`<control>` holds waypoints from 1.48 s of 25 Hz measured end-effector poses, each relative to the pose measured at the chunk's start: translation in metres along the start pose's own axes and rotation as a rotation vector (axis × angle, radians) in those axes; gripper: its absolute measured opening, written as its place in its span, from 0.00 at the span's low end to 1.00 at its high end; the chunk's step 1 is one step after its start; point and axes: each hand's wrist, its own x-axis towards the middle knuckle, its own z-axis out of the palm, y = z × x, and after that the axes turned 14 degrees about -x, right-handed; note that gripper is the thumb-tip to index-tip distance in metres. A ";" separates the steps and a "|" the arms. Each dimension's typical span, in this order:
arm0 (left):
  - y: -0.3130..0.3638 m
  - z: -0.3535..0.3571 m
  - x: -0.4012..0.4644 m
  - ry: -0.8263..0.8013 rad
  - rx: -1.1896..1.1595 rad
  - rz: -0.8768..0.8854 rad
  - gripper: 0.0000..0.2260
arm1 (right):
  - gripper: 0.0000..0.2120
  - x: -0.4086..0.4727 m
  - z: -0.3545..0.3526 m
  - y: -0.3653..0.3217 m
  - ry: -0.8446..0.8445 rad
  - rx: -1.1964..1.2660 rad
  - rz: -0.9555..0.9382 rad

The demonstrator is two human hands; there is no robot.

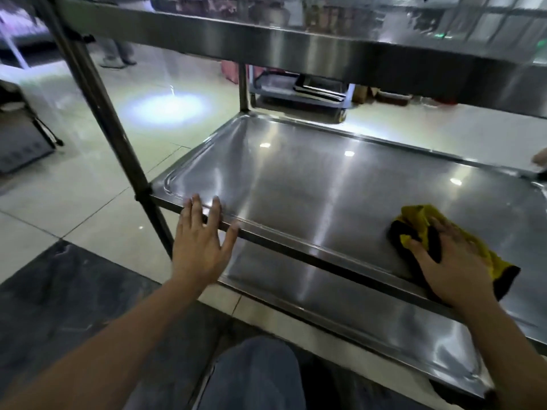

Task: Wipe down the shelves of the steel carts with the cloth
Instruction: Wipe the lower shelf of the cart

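A steel cart fills the view with three shelves: the top shelf (296, 42), the middle shelf (310, 179) and the bottom shelf (370, 318). A yellow and black cloth (420, 223) lies on the middle shelf near its front right. My right hand (447, 261) presses flat on the cloth. My left hand (201, 241) rests with spread fingers on the front rim of the middle shelf, near the left post (118, 137), holding nothing.
A second steel cart (299, 90) with trays stands behind, seen under the top shelf. Another person's feet (117, 60) are on the tiled floor at the far left. Part of someone's fingers (540, 157) shows at the right edge. My knee (254, 374) is below.
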 end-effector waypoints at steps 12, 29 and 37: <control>-0.012 0.019 0.004 0.076 -0.061 0.058 0.33 | 0.33 0.084 0.004 -0.225 -0.038 0.109 -0.534; -0.081 0.016 0.044 0.287 -0.132 -0.024 0.39 | 0.31 0.145 0.010 -0.437 -0.057 0.098 -0.575; -0.087 0.008 0.035 0.225 -0.086 0.013 0.42 | 0.29 0.101 0.014 -0.414 -0.052 0.204 -0.794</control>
